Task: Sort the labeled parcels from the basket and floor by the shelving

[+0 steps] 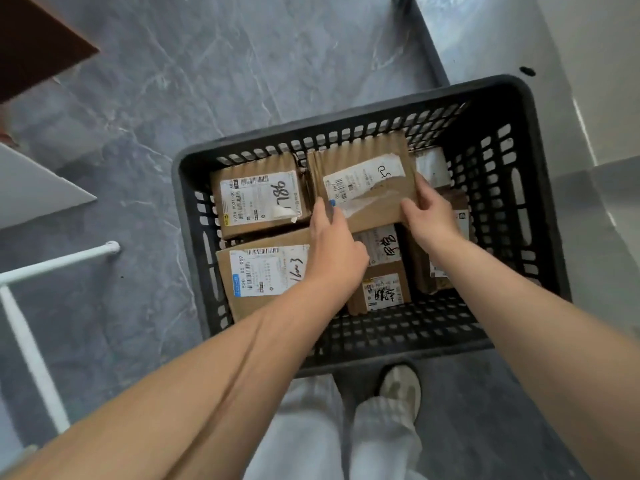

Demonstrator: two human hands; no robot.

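In the far half of the black basket (188, 202), which sits on the grey floor (145, 98), both hands hold one cardboard parcel (360, 157). Its long axis runs left to right, the right end angled slightly away from the person, and its white label faces up. The left hand (334, 247) curls round its near left corner. The right hand (431, 216) pinches its near right corner, thumb on top. More labelled parcels lie flat around it, among them a parcel marked 786 (259, 199) just to the left.

A grey, white-veined stone floor (166, 84) spread throughout. A white tubular frame (33, 344) stood near left, a dark brown board corner (31, 39) far left, a pale wall (581, 46) right.
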